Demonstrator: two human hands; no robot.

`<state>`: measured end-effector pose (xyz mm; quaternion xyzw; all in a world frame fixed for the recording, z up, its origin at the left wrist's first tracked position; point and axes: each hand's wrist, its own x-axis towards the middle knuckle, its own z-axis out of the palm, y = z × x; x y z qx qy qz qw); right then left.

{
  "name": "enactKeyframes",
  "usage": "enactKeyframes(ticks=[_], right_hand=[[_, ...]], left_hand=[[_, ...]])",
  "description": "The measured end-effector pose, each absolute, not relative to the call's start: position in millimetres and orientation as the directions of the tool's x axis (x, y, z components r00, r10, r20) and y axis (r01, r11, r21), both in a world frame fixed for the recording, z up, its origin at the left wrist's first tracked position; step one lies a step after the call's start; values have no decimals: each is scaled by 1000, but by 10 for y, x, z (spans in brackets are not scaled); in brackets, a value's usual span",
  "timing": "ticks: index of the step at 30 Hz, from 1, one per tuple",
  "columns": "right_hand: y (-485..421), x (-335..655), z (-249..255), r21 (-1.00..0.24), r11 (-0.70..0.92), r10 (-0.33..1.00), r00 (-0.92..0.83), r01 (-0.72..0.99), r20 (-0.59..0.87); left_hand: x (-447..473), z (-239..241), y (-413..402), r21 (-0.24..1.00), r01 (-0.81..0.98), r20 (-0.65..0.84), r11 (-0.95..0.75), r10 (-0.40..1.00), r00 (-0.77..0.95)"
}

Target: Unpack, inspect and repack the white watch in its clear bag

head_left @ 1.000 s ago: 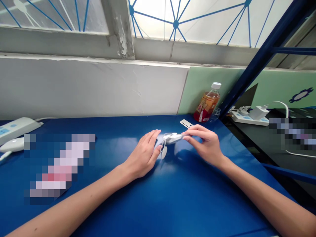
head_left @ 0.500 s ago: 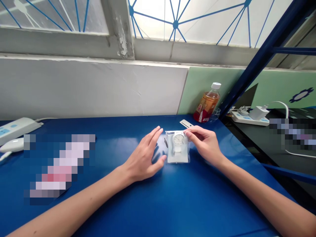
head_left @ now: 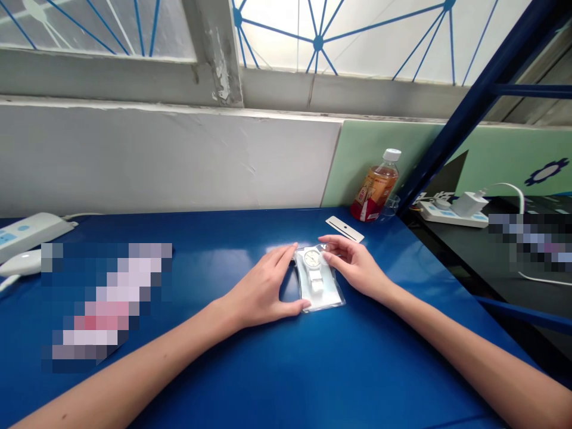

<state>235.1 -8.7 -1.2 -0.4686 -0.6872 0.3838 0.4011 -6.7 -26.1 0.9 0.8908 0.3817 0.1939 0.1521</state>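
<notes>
A clear plastic bag [head_left: 322, 293] with a white wristwatch [head_left: 313, 263] inside lies flat on the blue table [head_left: 277, 375]. My left hand [head_left: 263, 289] rests along the bag's left edge, fingers stretched out, with the index tip at the top corner and the thumb at the bottom corner. My right hand [head_left: 357, 265] sits at the bag's upper right, fingers curled, pinching its top edge beside the watch face.
A white flat strip [head_left: 344, 228] lies just behind the bag. An orange drink bottle [head_left: 378, 186] stands at the back right by a blue steel post [head_left: 469, 101]. White power strips sit at the far right [head_left: 451, 213] and far left [head_left: 27, 232], near a white rounded object [head_left: 22, 262].
The bag was held edge-on, then turned upright facing me by my right hand. Now it lies flat on the table, and my left hand has closed in on its left edge.
</notes>
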Motion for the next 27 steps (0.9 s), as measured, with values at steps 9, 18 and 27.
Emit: enactKeyframes(ticks=[9, 18, 27], right_hand=[[-205, 2367, -18, -507, 588, 808, -485, 630, 333], [-187, 2395, -47, -470, 616, 782, -565, 633, 264], [-191, 2404, -32, -469, 623, 775, -573, 626, 266]], left_hand=[[-42, 22, -262, 400, 623, 272, -673, 736, 621], [-57, 39, -253, 376, 586, 252, -718, 687, 681], [-51, 53, -268, 384, 620, 213, -684, 719, 661]])
